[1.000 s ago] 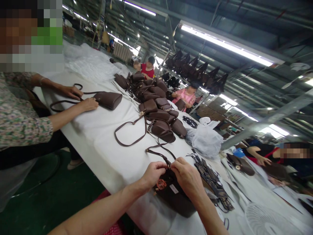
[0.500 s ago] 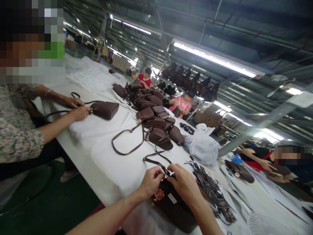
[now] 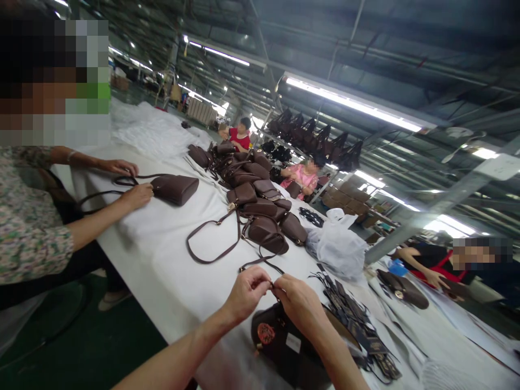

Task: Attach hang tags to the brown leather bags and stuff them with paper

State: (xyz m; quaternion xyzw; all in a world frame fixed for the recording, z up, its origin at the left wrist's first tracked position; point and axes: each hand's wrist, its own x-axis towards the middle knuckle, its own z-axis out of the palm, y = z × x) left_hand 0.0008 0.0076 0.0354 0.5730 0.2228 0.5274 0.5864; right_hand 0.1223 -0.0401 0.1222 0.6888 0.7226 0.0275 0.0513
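Note:
My left hand (image 3: 248, 292) and my right hand (image 3: 296, 297) meet above a dark brown bag (image 3: 280, 346), fingertips pinched on its thin strap (image 3: 266, 261). The bag lies on the white-covered table (image 3: 182, 281) and has a round orange-red tag (image 3: 266, 333) and a small white label (image 3: 293, 343). My right forearm hides part of it. Just right of the bag lies a pile of black hang tags (image 3: 357, 319) with strings. Beyond my hands, several brown bags (image 3: 260, 206) are heaped, one with its strap looped toward me.
At the left, a person in a floral top (image 3: 36, 216) handles a brown bag (image 3: 176, 188). A white plastic bag (image 3: 337, 244) stands behind the tags. Another person's arm (image 3: 422, 268) is near a brown bag (image 3: 402, 290) at the right. Plastic sheeting (image 3: 142, 127) covers the far left.
My hands have risen slightly and moved a little left, with the fingertips closer together on the strap. The left person's far hand has lifted off the bag's strap.

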